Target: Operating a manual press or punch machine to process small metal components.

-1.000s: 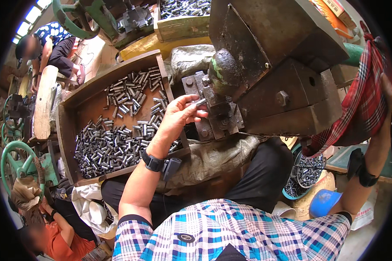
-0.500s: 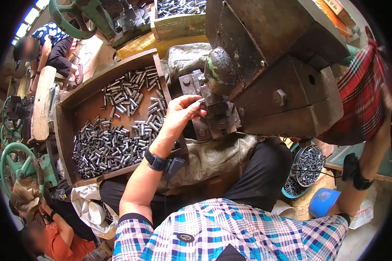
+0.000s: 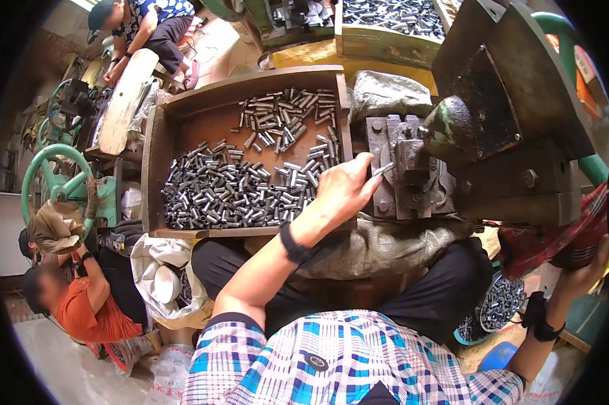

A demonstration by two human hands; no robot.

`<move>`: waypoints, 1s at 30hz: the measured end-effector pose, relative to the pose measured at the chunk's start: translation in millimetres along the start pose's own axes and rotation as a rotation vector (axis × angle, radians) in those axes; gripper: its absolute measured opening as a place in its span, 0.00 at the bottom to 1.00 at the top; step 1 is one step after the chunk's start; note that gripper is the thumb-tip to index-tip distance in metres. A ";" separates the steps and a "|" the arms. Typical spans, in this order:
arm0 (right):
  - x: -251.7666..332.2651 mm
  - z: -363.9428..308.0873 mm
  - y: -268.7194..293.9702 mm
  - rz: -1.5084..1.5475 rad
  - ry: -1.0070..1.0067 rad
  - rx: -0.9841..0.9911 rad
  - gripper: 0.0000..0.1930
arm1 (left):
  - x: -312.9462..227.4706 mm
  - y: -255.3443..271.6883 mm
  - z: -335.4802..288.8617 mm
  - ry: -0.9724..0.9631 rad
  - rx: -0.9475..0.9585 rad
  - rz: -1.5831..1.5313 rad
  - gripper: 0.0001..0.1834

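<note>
My left hand (image 3: 345, 187) is closed, with a small silvery metal tube (image 3: 383, 169) pinched between thumb and fingertip. It is at the left side of the dark steel clamping block (image 3: 412, 158) of a press, in front of the rounded ram (image 3: 446, 128). Left of that hand a wooden tray (image 3: 157, 145) holds many short metal tubes (image 3: 230, 196). At the far right my right hand (image 3: 583, 273) grips a red checked cloth (image 3: 554, 246) that hangs from the machine; what lies under the cloth is hidden.
A tub of metal pieces (image 3: 501, 300) stands on the floor at lower right, near a blue container (image 3: 499, 356). A green handwheel (image 3: 58, 182) is at left. Two people work there, one in an orange shirt (image 3: 85, 310). Another wooden bin (image 3: 385, 42) of parts sits at the back.
My view has swung left, so the tray and press appear further right. My left hand has drawn back a little from the block with the tube. My right hand still holds the cloth, lower now.
</note>
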State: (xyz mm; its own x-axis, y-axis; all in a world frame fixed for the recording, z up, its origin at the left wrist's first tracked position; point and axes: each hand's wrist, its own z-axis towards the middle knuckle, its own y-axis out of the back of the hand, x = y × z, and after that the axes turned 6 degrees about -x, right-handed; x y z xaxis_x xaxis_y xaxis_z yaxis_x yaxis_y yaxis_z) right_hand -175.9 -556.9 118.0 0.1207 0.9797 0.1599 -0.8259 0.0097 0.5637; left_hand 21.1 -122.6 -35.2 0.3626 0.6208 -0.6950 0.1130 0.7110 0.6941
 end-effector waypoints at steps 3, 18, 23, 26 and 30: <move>31.3 10.8 0.3 -0.139 0.342 -0.154 0.24 | 16.0 40.6 -28.0 -0.043 -0.051 0.122 0.12; 383.2 -119.5 -268.3 0.418 0.547 0.855 0.07 | 95.6 88.2 -62.2 0.059 0.105 0.498 0.11; 387.8 -109.6 -267.7 0.402 0.534 0.896 0.07 | 105.2 82.9 -51.5 0.032 0.123 0.626 0.08; 375.0 -104.6 -259.9 0.528 0.419 0.883 0.07 | 109.5 82.3 -47.9 0.015 0.119 0.628 0.07; 357.1 -108.5 -246.7 0.721 0.285 0.841 0.08 | 109.9 84.0 -49.2 0.044 0.128 0.606 0.09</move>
State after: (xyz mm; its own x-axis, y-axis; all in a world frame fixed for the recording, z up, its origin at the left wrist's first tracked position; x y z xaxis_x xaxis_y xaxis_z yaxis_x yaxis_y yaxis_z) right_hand 11.2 -187.7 -51.9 -0.4494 0.7137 0.5374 -0.0088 -0.6050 0.7962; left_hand 24.9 21.6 -62.5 0.3589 0.9167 -0.1757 0.0100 0.1845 0.9828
